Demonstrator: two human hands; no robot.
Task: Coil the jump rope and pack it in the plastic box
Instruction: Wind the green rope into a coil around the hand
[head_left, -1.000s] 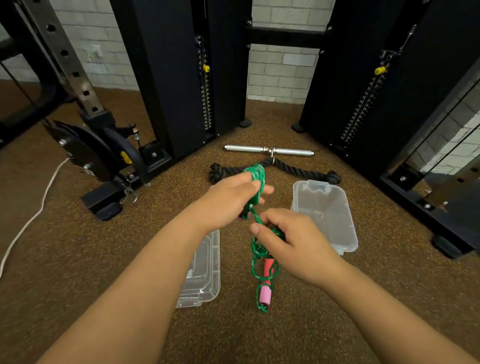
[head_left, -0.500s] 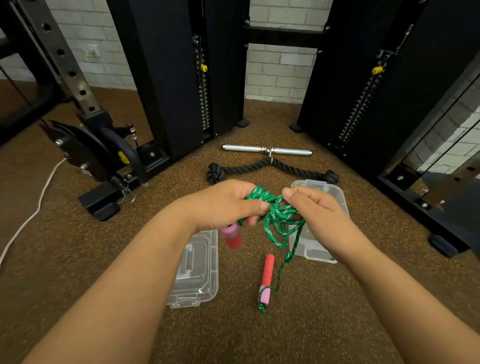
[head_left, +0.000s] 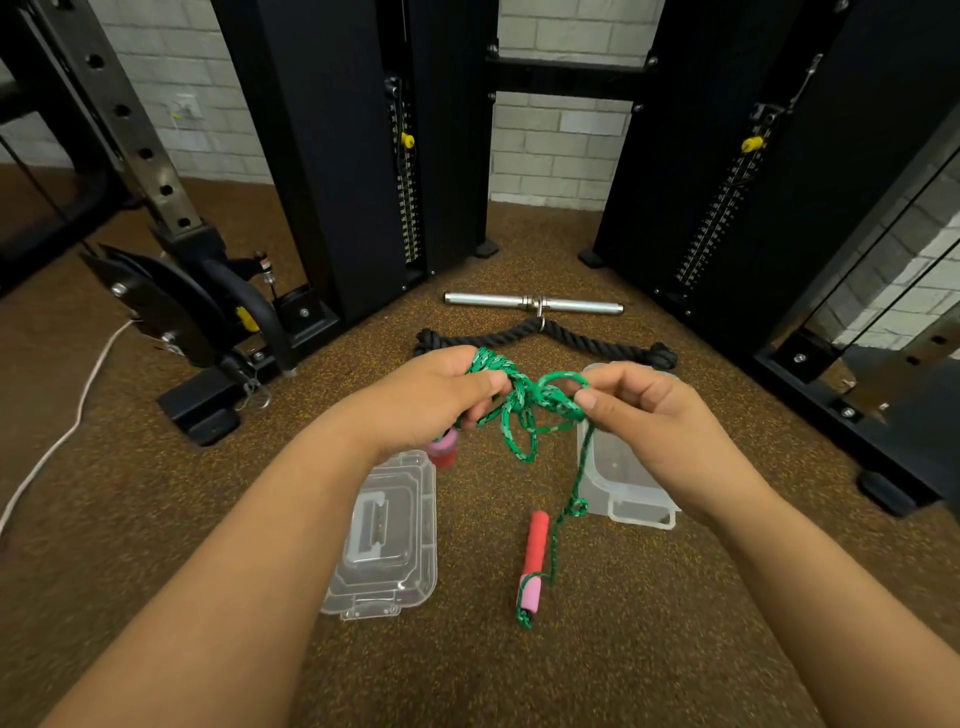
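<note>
Far to the left of both hands, a white cord (head_left: 67, 415) trails across the brown floor (head_left: 156, 519), and a black machine base (head_left: 202, 410) stands between it and the left hand. Below the left hand lies the clear lid (head_left: 389, 540), flat on the floor. That left hand (head_left: 431, 397) has its fingers curled round a bunch of loops of the green jump rope (head_left: 519, 415); one pink-and-red handle (head_left: 442, 451) pokes out beneath its palm. Between the two hands the rope hangs in loose loops. From there a single strand drops to the second handle (head_left: 534, 561), which lies on the floor below and between the hands. The right hand (head_left: 649, 415) pinches a loop of the rope between thumb and fingertips. Under and just behind it sits the open plastic box (head_left: 623, 483), apart from the rope. Beyond both hands lie a black rope attachment (head_left: 545, 338) and a steel bar (head_left: 535, 304).
</note>
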